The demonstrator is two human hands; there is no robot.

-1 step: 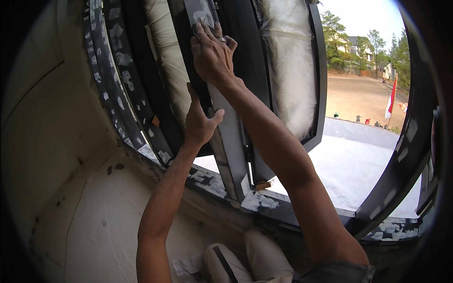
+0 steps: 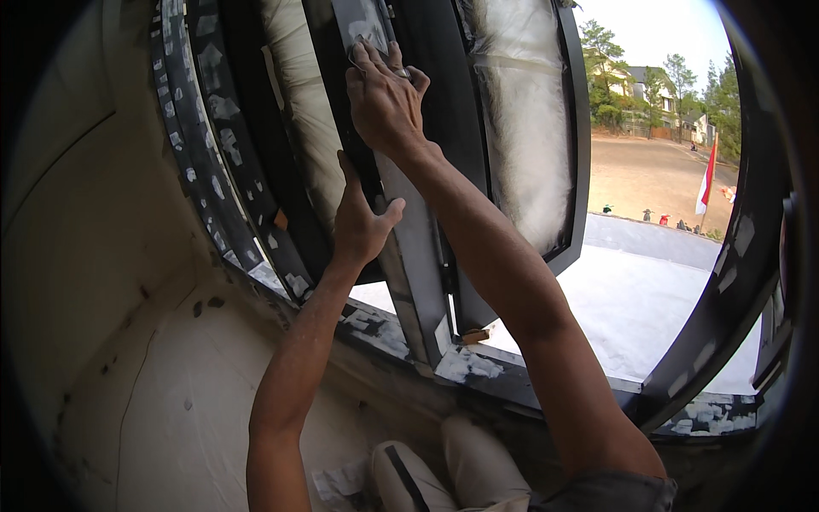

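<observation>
My right hand (image 2: 386, 101) is high on the grey upright window post (image 2: 418, 230). Its fingers are bent and pressed together against the post's face, over a thin dark-grey piece whose kind I cannot make out. Lower on the same post is my left hand (image 2: 365, 224), touching its left edge. The thumb and forefinger are spread apart there; the other fingers are partly hidden. White filler patches (image 2: 469, 363) mark the sill at the foot of the post.
Dark window sashes with plastic-covered panes (image 2: 525, 128) stand on both sides of the post. A small wooden wedge (image 2: 475, 336) sits on the sill. Beyond the opening are a pale ledge (image 2: 627, 290) and a red-and-white flag (image 2: 706, 181). My knees (image 2: 478, 461) are below.
</observation>
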